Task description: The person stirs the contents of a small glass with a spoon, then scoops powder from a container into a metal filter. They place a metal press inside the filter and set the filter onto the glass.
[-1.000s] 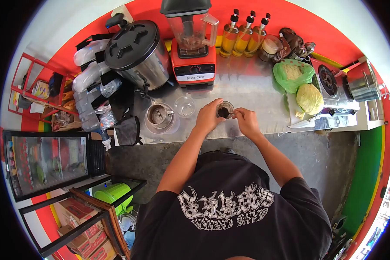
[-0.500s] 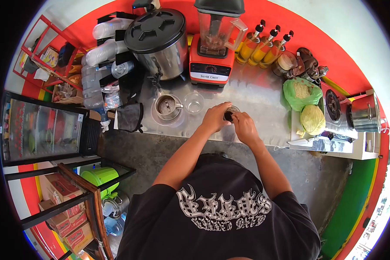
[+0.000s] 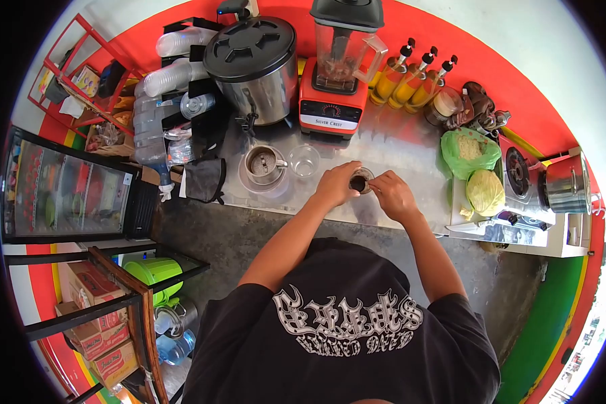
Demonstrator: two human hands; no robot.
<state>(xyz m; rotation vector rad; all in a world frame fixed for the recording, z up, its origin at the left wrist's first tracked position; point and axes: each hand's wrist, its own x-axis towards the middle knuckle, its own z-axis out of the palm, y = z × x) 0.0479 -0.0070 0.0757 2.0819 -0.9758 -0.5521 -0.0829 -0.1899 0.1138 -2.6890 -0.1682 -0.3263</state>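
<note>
My left hand is closed around the side of a small clear jar with dark contents, over the steel counter's front edge. My right hand is at the jar's right rim with its fingers pinched together; what they hold, if anything, is too small to make out. Left of my hands stands an upright clear glass. Beside it a metal cup with a handle sits on a pale saucer; something brownish shows inside the cup.
Behind are a red blender, a steel urn with a black lid and several pump bottles of yellow liquid. To the right lie a cabbage, a green bag, a knife and a stove with a pot.
My right hand has moved slightly right and back from over the jar's mouth to its rim, so more of the dark contents shows. My left hand keeps its hold.
</note>
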